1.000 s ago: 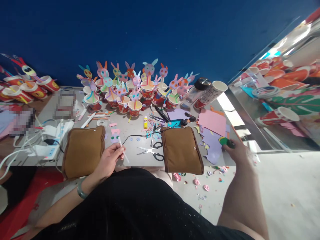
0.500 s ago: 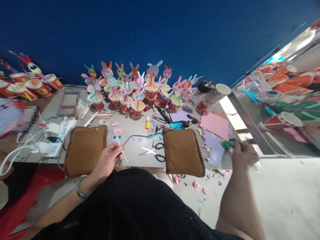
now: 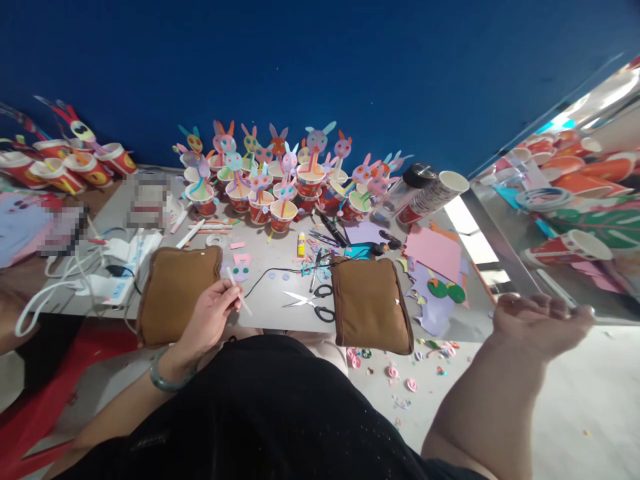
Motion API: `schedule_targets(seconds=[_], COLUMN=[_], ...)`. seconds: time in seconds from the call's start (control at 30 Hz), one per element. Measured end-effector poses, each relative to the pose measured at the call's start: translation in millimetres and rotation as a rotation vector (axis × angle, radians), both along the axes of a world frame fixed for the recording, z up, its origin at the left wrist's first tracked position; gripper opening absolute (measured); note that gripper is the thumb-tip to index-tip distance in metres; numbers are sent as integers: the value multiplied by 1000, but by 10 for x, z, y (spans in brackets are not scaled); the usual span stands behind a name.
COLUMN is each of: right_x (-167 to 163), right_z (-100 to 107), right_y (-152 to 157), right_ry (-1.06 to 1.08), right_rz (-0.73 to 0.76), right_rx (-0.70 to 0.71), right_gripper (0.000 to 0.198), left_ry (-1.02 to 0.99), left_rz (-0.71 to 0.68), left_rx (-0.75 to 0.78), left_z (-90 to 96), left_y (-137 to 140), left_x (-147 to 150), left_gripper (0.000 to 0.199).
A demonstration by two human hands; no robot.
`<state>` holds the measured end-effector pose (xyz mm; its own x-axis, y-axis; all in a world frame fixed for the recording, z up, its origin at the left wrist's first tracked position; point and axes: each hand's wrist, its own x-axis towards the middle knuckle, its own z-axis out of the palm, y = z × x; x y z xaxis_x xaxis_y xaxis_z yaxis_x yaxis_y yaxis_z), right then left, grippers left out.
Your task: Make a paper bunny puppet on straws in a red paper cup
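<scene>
My left hand [image 3: 214,313] pinches a thin white stick [image 3: 239,291] at the table's front edge, between the two brown cushions. Just beyond its fingertips lie a pink paper piece [image 3: 242,258] and a pale purple piece with green dots [image 3: 242,271]. My right hand [image 3: 543,327] is off the table's right end, palm turned up, fingers loosely bent and apart, with nothing in it. Nearest to it, two joined green round pieces with an orange bit [image 3: 447,290] rest on cut purple paper [image 3: 434,313]. Open scissors [image 3: 310,301] lie between the hands.
Brown cushions [image 3: 176,293] [image 3: 373,303] lie at the front edge. Paper cups with rabbit figures [image 3: 283,215] crowd the back beside a clear bottle [image 3: 400,197] and stacked cups [image 3: 435,197]. A glue stick [image 3: 301,244], black cable [image 3: 267,272] and power strip [image 3: 123,273] are also there.
My right hand has let go of the green pieces, leaving them on the purple paper, and moved right off the table. My left hand has shifted slightly left, still pinching the stick.
</scene>
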<state>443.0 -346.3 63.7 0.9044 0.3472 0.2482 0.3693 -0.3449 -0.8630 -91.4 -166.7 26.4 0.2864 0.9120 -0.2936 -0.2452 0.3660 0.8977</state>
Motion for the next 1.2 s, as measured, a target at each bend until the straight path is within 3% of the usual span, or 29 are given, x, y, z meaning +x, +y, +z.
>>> schedule_targets(seconds=[0.07,0.17,0.33,0.4,0.47,0.53,0.73,0.93,1.03,1.2], right_x=[-196,-719,-1856,-2279,-2630,-2881,-3072,-2870,-2693,-2435], right_z=[162,292,187,105,35,-18,-114,-209,-297,-460], right_y=[125,395,841,1018,1200,1373,1706,1903,2018,2172], right_ry=[138,153,184,186,124,97,145,-122,-141,-48], right_rz=[-58,77,565,1002,1293,1443,1552,1577,1516,1344], right_rx=[179,207,-37,-212,-259,-249,-270,-255,-267,-165], right_gripper=[31,35,31,27,28,28,28,24,24,26], left_ry=[0,15,82,97,90,69,111,281,570,1374], left_rz=[15,6,-126,-199,-236,-243,-236,-298,-317,-344], left_rx=[2,10,132,181,236,277,358,461,539,906], left_z=[11,39,163,222,262,277,221,115,104,101], left_y=[2,-1,40,77,119,166,320,642,1048,1782], left_x=[-12,-7,116,208,306,387,439,279,77,-220], left_gripper=[36,36,32,29,28,28,36,25,20,15])
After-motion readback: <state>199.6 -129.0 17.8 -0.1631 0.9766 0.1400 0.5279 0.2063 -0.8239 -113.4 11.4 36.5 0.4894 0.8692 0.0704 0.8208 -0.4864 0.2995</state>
